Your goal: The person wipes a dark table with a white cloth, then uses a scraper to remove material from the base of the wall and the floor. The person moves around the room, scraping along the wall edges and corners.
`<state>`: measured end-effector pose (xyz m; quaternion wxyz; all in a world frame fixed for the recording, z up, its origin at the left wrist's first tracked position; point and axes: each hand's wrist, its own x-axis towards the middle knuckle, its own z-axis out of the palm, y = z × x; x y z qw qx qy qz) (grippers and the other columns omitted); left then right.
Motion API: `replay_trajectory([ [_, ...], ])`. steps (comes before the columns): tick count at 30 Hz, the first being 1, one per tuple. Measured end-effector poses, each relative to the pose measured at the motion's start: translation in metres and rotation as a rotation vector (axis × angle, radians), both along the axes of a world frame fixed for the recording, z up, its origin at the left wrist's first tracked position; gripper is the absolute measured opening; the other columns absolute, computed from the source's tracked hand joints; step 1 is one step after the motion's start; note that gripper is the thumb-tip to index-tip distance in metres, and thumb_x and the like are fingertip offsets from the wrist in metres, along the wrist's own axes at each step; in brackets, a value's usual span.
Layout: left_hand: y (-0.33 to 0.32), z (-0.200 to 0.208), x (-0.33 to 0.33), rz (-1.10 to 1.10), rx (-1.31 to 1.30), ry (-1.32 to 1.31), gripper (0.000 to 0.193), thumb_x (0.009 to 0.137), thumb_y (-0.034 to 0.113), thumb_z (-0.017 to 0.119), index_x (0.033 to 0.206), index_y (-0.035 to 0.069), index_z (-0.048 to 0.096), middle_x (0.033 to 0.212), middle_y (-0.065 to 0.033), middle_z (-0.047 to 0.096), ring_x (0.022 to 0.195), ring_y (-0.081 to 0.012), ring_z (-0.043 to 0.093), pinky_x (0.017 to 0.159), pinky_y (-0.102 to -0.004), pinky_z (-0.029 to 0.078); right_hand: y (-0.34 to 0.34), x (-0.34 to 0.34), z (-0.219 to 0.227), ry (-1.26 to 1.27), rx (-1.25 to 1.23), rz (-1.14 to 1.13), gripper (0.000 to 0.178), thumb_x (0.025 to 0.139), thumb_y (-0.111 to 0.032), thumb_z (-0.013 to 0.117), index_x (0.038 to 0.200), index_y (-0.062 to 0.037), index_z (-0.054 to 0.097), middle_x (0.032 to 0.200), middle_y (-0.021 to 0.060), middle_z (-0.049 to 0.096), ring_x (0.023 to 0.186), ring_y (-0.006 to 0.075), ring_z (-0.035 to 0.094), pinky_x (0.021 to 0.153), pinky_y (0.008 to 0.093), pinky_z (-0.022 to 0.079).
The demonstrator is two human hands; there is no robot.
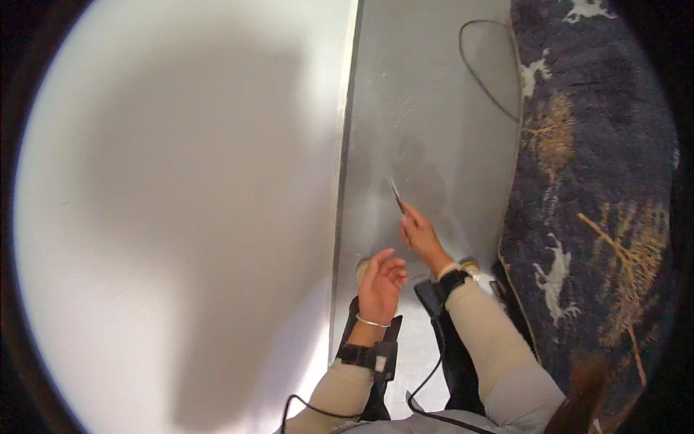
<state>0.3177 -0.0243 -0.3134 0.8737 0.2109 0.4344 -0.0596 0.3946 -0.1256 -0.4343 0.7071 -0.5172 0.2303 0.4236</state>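
My right hand (421,235) is closed around a slim, pointed tool (395,192) with a dark lower part and a pale, silvery tip. Its tip points away from me and slightly left, above the grey floor; whether it has one blade or two I cannot tell. Lower and to the left, my left hand (379,289) holds nothing, its fingers loosely bent and apart. It is near the right hand without touching it.
A broad white surface (217,181) fills the left side. Grey floor (448,145) runs along its edge. On the right lies a dark textile (607,181) patterned with white animals and golden trees. A black cable (471,69) loops over the floor. Cables also run from my wrist straps.
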Motion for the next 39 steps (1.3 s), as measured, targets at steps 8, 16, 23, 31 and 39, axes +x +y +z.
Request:
replay_trajectory([
  [8, -0.043, 0.078, -0.005, -0.148, -0.088, 0.156, 0.031, 0.092, 0.029, 0.048, 0.107, 0.004, 0.056, 0.091, -0.0102, 0.062, 0.084, -0.0200, 0.058, 0.076, -0.0313, 0.049, -0.087, 0.008, 0.077, -0.231, -0.338, 0.544, 0.046, 0.086, -0.013, 0.051, 0.131, -0.0092, 0.041, 0.086, 0.0064, 0.061, 0.073, 0.0148, 0.057, 0.066, 0.0276, 0.047],
  [16, -0.043, 0.120, 0.087, -0.299, 0.266, 0.224, 0.061, 0.085, 0.047, 0.054, 0.129, 0.007, 0.039, 0.130, -0.0122, 0.041, 0.120, -0.0258, 0.039, 0.095, -0.0436, 0.037, -0.026, 0.096, 0.168, -0.460, 0.176, 0.143, 0.042, 0.087, -0.011, 0.053, 0.128, -0.0061, 0.044, 0.105, 0.0073, 0.060, 0.095, 0.0130, 0.054, 0.082, 0.0256, 0.044],
  [23, -0.043, 0.102, 0.162, -0.413, 0.029, 0.058, 0.052, 0.090, 0.046, 0.047, 0.130, 0.015, 0.039, 0.126, -0.0062, 0.046, 0.113, -0.0228, 0.047, 0.088, -0.0395, 0.045, -0.036, 0.145, 0.204, -0.209, -0.112, 0.111, 0.039, 0.089, -0.017, 0.053, 0.126, -0.0069, 0.048, 0.100, 0.0050, 0.063, 0.088, 0.0144, 0.057, 0.075, 0.0281, 0.047],
  [31, 0.039, 0.089, 0.164, -1.657, 0.859, 0.107, 0.050, 0.084, 0.033, 0.060, 0.122, 0.003, 0.050, 0.112, -0.0175, 0.059, 0.102, -0.0301, 0.057, 0.089, -0.0348, 0.043, -0.026, 0.188, 0.176, -0.051, -0.119, 0.025, 0.040, 0.094, -0.015, 0.044, 0.134, -0.0138, 0.040, 0.076, -0.0001, 0.047, 0.061, 0.0074, 0.040, 0.052, 0.0196, 0.036],
  [39, 0.047, 0.117, 0.166, -1.818, 0.941, -0.246, 0.040, 0.081, 0.030, 0.062, 0.114, 0.009, 0.057, 0.117, -0.0125, 0.056, 0.113, -0.0302, 0.049, 0.097, -0.0395, 0.038, 0.026, 0.190, 0.067, -0.183, -0.007, 0.219, 0.042, 0.093, -0.012, 0.044, 0.134, -0.0113, 0.039, 0.077, -0.0031, 0.046, 0.064, 0.0075, 0.040, 0.058, 0.0202, 0.038],
])
